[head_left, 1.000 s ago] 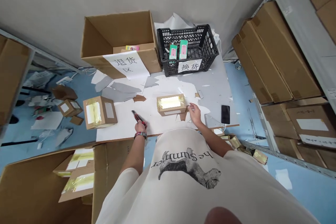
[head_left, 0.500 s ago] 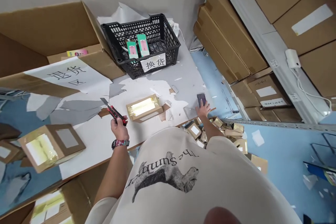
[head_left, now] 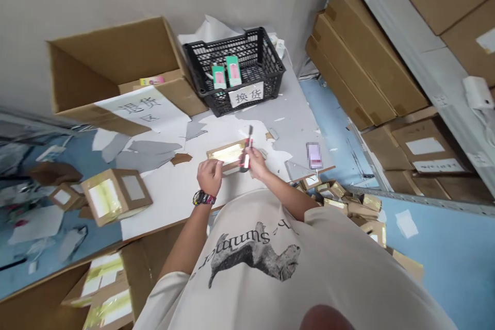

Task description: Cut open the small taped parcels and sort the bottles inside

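Steel shelving loaded with large cardboard cartons [head_left: 367,56] fills the right side, and an open carton [head_left: 116,62] with a paper sign stands at the back of a white-topped table [head_left: 162,211]. Beside it sits a black plastic crate [head_left: 266,72] holding two green-and-pink packets [head_left: 226,73] above its own paper sign. Small cardboard boxes [head_left: 340,203] are heaped on the floor by the table's near right corner. Mid-table lies a small taped box [head_left: 228,154], its shiny yellowish tape facing up, with a second taped box [head_left: 115,196] further left. The work in hand is at that middle box. The left hand [head_left: 210,176] rests over its near left end, though whether it clenches or only presses is impossible to tell. The right hand [head_left: 255,162] grips a red-and-black utility knife [head_left: 246,154] upright just above the box's right end, its blade pointing away from the tape. A blurred phone [head_left: 314,155] lies off to the right.
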### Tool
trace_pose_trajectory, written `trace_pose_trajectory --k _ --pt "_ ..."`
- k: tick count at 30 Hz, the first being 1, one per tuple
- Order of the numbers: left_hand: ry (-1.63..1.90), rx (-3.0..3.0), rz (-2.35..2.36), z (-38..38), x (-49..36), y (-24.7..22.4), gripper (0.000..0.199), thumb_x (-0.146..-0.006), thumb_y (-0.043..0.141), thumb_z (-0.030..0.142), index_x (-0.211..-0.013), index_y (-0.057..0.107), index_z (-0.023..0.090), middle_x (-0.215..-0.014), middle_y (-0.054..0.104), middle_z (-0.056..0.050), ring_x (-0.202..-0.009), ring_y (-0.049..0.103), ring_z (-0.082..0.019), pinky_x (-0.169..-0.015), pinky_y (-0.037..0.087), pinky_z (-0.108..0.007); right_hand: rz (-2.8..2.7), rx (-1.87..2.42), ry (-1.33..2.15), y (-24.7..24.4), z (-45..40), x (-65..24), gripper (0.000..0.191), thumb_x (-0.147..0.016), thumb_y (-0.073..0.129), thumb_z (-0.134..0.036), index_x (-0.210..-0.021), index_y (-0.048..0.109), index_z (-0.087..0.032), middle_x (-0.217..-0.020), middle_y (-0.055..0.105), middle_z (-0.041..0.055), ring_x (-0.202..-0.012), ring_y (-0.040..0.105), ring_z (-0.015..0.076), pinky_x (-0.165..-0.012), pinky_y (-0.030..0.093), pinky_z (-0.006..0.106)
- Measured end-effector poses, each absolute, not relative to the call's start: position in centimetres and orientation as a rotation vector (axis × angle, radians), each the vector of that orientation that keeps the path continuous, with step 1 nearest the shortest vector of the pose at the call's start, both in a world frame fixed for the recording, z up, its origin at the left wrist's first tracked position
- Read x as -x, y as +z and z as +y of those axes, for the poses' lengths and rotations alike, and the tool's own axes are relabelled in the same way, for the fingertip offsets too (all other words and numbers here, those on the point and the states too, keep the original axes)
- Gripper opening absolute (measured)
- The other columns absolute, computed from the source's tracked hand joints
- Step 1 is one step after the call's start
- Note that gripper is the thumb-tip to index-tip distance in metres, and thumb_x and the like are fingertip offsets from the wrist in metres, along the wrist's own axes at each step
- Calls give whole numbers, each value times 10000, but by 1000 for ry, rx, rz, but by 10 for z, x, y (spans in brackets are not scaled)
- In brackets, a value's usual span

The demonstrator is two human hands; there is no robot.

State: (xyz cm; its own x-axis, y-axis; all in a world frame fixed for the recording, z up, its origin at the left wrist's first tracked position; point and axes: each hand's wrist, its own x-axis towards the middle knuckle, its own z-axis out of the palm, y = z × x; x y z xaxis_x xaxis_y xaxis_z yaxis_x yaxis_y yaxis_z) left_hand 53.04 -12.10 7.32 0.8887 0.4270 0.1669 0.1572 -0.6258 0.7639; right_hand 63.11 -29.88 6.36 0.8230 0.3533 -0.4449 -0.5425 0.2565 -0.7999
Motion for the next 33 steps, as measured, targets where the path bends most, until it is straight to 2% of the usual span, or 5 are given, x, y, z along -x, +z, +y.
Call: trace_pose_trajectory --k 3,7,11,18,33 --pt "417 -2253 587 -107 -531 52 622 -939 792 423 -1507 707 184 -1600 664 -193 -1565 544 -402 -1382 331 -607 172 1403 554 77 -330 -656 521 -1072 551 -763 -1154 609 -251 -726 646 -54 -545 616 154 -534 565 266" --pt "99 -1997 650 -101 -523 15 1060 -871 875 483 -1789 415 220 -1801 478 -166 -1646 477 -393 -1382 362 -560 -417 1988 641 102 -359 -683 437 -1150 472 -506 -1445 646 -235 -952 798 38 -798 756 230 -767 618 331" --pt "105 -1865 656 -105 -507 -6 1185 -808 951 565 -1811 376 306 -1804 487 -115 -1652 481 -389 -1375 385 -545 -1196 2409 686 129 -343 -688 435 -1149 532 -340 -1566 644 -290 -1375 814 109 -1194 780 310 -999 567 377" --pt "146 -1767 625 -112 -501 -11 1204 -795 966 568 -1796 361 284 -1838 404 -148 -1645 486 -370 -1360 407 -514 -1855 2509 733 146 -271 -672 382 -1200 463 -321 -1487 691 -210 -1306 829 169 -1242 780 314 -1018 537 369" --pt "133 -1725 689 -111 -504 0 1243 -707 1049 594 -1745 446 274 -1808 446 -169 -1613 511 -387 -1342 419 -503 -2015 2486 777 154 -253 -681 351 -1141 515 -207 -1392 754 -147 -1307 829 193 -1279 778 318 -1061 550 387"
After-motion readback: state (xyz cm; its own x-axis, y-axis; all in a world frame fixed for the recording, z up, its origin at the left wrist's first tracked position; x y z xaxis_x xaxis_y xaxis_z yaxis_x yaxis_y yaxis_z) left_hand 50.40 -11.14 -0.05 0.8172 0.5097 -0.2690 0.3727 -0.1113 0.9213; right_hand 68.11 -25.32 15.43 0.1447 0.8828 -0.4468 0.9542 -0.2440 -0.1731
